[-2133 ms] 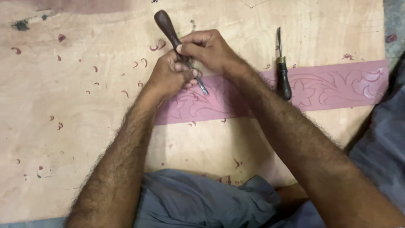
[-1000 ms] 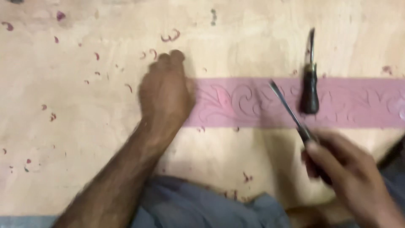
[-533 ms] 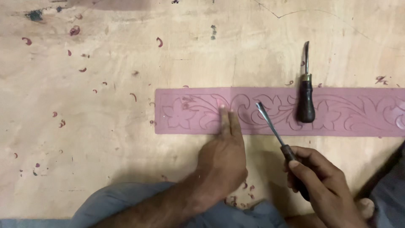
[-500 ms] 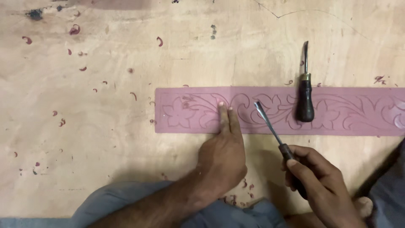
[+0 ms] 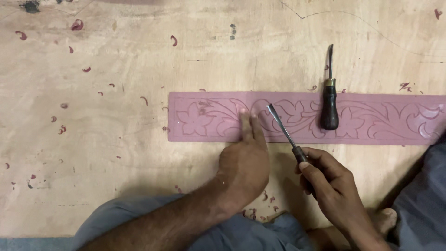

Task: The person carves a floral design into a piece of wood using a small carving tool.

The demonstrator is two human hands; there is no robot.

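Head view: we see one frame, looking down.
Strip: pink carved strip (image 5: 371, 122) lies flat on the plywood board (image 5: 116, 139).
Left hand (image 5: 244, 162): fingers together, tips pressing the strip.
Right hand (image 5: 327, 183): fist wrapped around the chisel (image 5: 281, 128), blade over the strip.
Spare: second chisel (image 5: 329, 104) rests across the strip.

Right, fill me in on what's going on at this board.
A person sits at a plywood board with a long pink strip carved in a flower-and-vine pattern lying across it. The left hand rests flat with its fingers on the strip. The right hand grips a carving gouge, blade over the strip. A second dark-handled gouge lies on the strip, untouched.
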